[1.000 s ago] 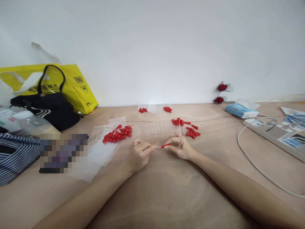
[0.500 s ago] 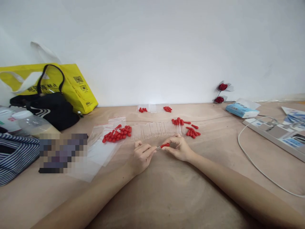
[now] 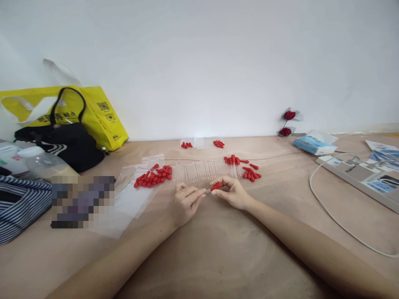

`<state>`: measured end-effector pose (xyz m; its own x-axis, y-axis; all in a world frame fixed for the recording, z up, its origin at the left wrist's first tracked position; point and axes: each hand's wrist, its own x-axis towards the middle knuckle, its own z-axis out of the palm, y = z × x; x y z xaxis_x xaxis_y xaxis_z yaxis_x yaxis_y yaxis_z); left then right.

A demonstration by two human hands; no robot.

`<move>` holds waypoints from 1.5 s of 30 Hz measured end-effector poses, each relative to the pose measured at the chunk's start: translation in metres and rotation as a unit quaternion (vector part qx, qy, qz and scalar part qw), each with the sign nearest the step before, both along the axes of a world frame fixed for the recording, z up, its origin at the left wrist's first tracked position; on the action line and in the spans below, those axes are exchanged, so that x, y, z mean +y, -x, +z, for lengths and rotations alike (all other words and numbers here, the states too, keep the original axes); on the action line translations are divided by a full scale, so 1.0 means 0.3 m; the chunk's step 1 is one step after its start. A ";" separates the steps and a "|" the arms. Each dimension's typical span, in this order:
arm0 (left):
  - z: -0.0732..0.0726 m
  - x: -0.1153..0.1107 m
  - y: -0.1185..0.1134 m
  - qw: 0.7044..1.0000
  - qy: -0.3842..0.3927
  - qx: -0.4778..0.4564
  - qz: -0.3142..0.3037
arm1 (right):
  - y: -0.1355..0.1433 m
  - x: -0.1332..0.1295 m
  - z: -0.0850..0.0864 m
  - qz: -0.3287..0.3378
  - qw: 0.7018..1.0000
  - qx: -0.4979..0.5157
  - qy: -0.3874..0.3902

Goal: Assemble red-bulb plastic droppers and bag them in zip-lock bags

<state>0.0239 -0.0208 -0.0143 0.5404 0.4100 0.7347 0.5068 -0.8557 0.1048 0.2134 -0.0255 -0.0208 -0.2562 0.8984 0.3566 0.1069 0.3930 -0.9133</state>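
Note:
Between my hands is a glass dropper tube [image 3: 208, 191] with a red rubber bulb [image 3: 216, 187] at its right end. My left hand [image 3: 188, 202] pinches the tube, its fingers closed. The fingertips of my right hand [image 3: 232, 193] are closed round the red bulb. Just beyond them lies a row of clear glass tubes [image 3: 199, 170], side by side; several at its right end carry red bulbs [image 3: 233, 159]. Loose red bulbs [image 3: 251, 174] lie right of the row. A bigger pile of red bulbs [image 3: 156, 176] rests on clear zip bags [image 3: 127, 199] to the left.
Against the wall lies a clear bag [image 3: 199, 143] with red bulbs at both ends. Yellow and black bags [image 3: 109, 120], a bottle [image 3: 46, 164] and a striped bag [image 3: 23, 207] stand left. A tissue pack [image 3: 314, 143], a power strip [image 3: 358, 178] and a white cable [image 3: 324, 220] lie right.
My right fingers have shifted on the red bulb and now cover more of its far side. The left hand keeps its pinch on the tube; the view has tilted slightly.

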 end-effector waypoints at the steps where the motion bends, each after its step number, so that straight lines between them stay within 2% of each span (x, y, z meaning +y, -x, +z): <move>1: 0.004 -0.002 -0.004 1.000 0.019 -0.009 -0.001 | 0.012 -0.001 -0.002 0.008 0.999 0.037 0.028; 4: 0.017 -0.012 -0.009 0.994 0.108 -0.029 -0.005 | 0.041 0.009 0.002 0.022 0.990 0.117 0.073; 7: 0.027 -0.012 0.004 0.984 0.174 -0.031 0.017 | 0.008 0.060 0.033 -0.031 0.989 0.115 0.088; 10: 0.024 0.013 0.029 0.980 0.178 -0.012 0.083 | -0.108 0.144 0.072 -0.165 0.981 0.012 0.099; 13: 0.011 0.052 0.047 0.977 0.138 0.013 0.164 | -0.240 0.221 0.088 -0.321 0.929 -0.134 0.125; 16: -0.001 0.080 0.051 0.968 0.114 0.037 0.222 | -0.304 0.266 0.072 -0.374 0.889 -0.222 0.145; 22: -0.009 0.081 0.046 0.959 0.108 0.065 0.255 | -0.281 0.312 0.033 -0.402 0.853 -0.305 0.137; 27: -0.002 0.092 0.043 0.950 0.119 0.075 0.280 | -0.272 0.328 0.030 -0.375 0.861 -0.323 0.119; 31: 0.025 0.140 0.022 0.935 0.135 0.088 0.316 | -0.269 0.328 0.025 -0.351 0.872 -0.326 0.099; 35: 0.049 0.201 -0.031 0.922 0.171 0.102 0.333 | -0.255 0.323 0.026 -0.333 0.881 -0.326 0.082; 38: 0.048 0.236 -0.085 0.921 0.183 0.112 0.325 | -0.251 0.317 0.037 -0.322 0.885 -0.327 0.078; 41: 0.035 0.262 -0.135 0.921 0.186 0.114 0.324 | -0.278 0.304 0.061 -0.318 0.885 -0.328 0.085; 45: 0.020 0.286 -0.162 0.915 0.192 0.114 0.337 | -0.368 0.265 0.098 -0.310 0.877 -0.347 0.119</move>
